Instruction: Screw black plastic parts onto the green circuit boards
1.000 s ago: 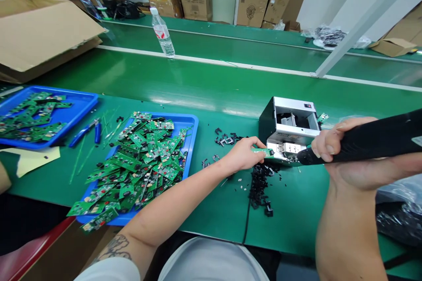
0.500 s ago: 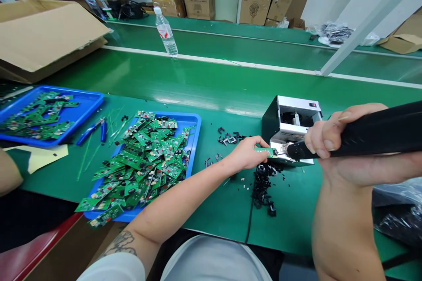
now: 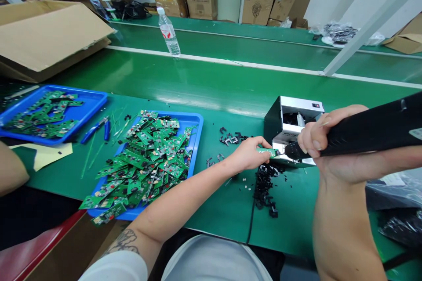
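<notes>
My left hand [image 3: 252, 153] pinches a small green circuit board [image 3: 269, 152] just in front of a black and silver machine [image 3: 292, 129]. Wrapped around a black electric screwdriver [image 3: 372, 125] is my right hand [image 3: 325, 140], closed on its front part. The screwdriver lies nearly level, and its tip points left at the end of the board, close to the machine's lower front. Whether the tip touches a screw there is too small to tell. Black plastic pieces [image 3: 265, 186] lie heaped below my left hand, and several black clips [image 3: 231, 138] are scattered behind it.
A blue tray [image 3: 197, 140] heaped with circuit boards stands left of my left arm. Farther left are blue-handled pliers [image 3: 95, 129] and another blue tray [image 3: 102, 99] with boards. A water bottle [image 3: 169, 35] stands behind. Another person's arm [image 3: 11, 169] shows at the left edge.
The screwdriver's rear end has swung slightly up and toward me in my right hand, its tip still by the board. The whole view has shifted a little. My left hand keeps the board in place.
</notes>
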Demonstrator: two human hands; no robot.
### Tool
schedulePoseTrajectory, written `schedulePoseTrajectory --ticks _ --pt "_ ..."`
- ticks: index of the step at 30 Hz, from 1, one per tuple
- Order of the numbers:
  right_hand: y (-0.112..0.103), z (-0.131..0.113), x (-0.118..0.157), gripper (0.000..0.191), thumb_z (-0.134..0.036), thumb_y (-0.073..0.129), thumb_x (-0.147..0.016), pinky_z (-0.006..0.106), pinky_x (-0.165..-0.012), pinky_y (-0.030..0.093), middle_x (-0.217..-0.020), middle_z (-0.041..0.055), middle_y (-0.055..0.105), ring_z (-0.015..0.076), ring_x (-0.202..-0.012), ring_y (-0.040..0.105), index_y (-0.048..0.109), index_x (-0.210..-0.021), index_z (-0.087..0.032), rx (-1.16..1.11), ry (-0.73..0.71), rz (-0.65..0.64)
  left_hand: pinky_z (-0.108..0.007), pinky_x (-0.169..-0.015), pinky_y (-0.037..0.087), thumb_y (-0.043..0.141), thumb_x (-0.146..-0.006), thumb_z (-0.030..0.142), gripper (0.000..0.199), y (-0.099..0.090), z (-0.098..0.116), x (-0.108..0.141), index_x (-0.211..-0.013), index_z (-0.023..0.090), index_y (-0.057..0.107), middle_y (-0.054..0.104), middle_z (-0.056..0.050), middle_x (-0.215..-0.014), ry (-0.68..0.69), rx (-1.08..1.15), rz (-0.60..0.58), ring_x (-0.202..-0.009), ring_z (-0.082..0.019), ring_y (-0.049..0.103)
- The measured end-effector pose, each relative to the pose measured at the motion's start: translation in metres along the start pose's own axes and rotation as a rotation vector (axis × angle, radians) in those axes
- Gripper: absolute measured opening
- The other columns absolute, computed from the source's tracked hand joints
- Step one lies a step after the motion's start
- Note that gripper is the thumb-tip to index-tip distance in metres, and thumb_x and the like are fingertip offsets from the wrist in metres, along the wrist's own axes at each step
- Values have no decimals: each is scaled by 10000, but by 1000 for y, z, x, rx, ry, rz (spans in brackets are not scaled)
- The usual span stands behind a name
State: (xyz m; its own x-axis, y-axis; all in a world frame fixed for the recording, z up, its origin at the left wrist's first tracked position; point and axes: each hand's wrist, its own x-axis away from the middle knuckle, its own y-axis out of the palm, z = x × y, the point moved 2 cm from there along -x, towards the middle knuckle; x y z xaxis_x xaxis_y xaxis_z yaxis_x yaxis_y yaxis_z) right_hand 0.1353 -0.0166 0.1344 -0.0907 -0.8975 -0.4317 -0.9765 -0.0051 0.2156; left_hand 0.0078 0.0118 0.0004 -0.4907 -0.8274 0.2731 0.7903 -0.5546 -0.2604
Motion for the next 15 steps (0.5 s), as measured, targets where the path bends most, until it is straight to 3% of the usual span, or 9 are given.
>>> schedulePoseTrajectory --ticks 5,13,15 --pt "-2 6 -3 695 -855 494 -557 285 -282 315 -395 -7 493 147 -271 419 657 -661 -188 -7 -71 -151 -182 -484 345 573 -719 255 243 -1 1 1 -942 176 627 669 -2 -686 15 -1 18 -520 -82 489" --pt "-4 11 -3 753 -895 364 -598 291 -275 321 -387 7 487 149 -278 419 645 -654 -199 51 -95 -147 -186 -487 345 586 -726 267 260 -1 5 3 -956 158 637 664 -6 -683 -8 -12 13 -512 -80 484" --pt "-12 6 -1 752 -912 403 -538 300 -279 311 -403 18 490 153 -294 420 640 -618 -203 73 -51 -73 -192 -510 361 580 -736 274 258 -4 6 4 -960 164 643 670 -11 -711 2 -37 4 -546 -88 504"
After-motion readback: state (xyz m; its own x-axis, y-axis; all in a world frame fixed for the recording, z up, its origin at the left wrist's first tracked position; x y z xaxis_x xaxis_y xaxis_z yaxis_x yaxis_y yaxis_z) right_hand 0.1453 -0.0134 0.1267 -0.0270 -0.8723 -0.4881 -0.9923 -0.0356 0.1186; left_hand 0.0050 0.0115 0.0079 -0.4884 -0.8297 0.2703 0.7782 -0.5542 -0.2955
